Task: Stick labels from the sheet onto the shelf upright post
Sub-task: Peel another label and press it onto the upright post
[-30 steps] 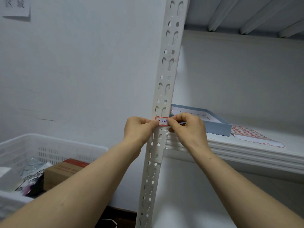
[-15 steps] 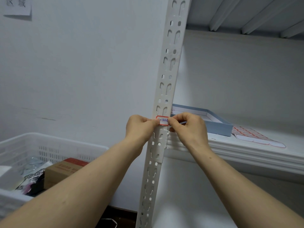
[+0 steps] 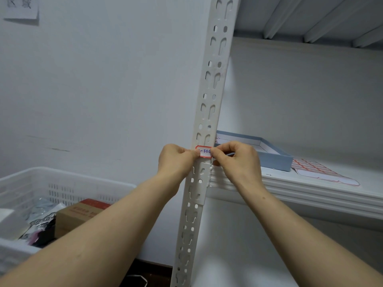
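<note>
A white perforated upright post [image 3: 214,83] runs from top to bottom through the middle of the view. A small red-bordered white label [image 3: 204,151] with blue handwriting lies across the post at shelf height. My left hand [image 3: 175,160] pinches the label's left end against the post with curled fingers. My right hand [image 3: 236,160] pinches its right end the same way. The label sheet [image 3: 317,169], with red-bordered labels, lies flat on the shelf to the right.
A shallow blue-grey box [image 3: 275,160] sits on the white shelf board [image 3: 310,191] behind my right hand. A white plastic crate [image 3: 62,183] at lower left holds a cardboard box [image 3: 80,214] and bags. A paper note [image 3: 20,7] hangs on the wall.
Both hands stay at the label's ends on the post. The view has shifted slightly; nothing else moved.
</note>
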Tool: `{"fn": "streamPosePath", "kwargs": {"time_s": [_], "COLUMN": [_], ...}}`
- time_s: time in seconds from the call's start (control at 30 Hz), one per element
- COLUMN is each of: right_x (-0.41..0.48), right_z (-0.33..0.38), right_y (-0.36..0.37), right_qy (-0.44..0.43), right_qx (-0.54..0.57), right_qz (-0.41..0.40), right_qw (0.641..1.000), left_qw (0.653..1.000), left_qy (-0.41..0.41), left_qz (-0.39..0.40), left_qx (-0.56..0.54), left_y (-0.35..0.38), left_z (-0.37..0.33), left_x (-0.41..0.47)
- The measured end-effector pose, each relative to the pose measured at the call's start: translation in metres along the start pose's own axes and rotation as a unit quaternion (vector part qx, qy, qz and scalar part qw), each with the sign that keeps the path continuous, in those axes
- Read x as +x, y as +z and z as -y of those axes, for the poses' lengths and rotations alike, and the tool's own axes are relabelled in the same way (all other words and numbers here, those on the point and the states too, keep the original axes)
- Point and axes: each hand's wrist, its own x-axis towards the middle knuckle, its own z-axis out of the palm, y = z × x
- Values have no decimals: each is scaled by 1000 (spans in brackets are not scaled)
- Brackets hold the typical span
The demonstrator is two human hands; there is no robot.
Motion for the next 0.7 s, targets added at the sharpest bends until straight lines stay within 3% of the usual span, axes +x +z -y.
{"fn": "streamPosePath", "kwargs": {"time_s": [0.37, 0.7], "right_x": [7, 9], "right_z": [0, 5], "right_y": [-6, -19], "right_qy": [66, 47], "right_qx": [135, 164], "right_qz": [41, 147], "right_qw": [988, 974], "left_qw": [999, 997], "left_qy": [14, 18], "left_qz": [-8, -13], "left_qx": [30, 75], "left_y": [-2, -8], "left_z": [1, -2], "left_x": [3, 4]}}
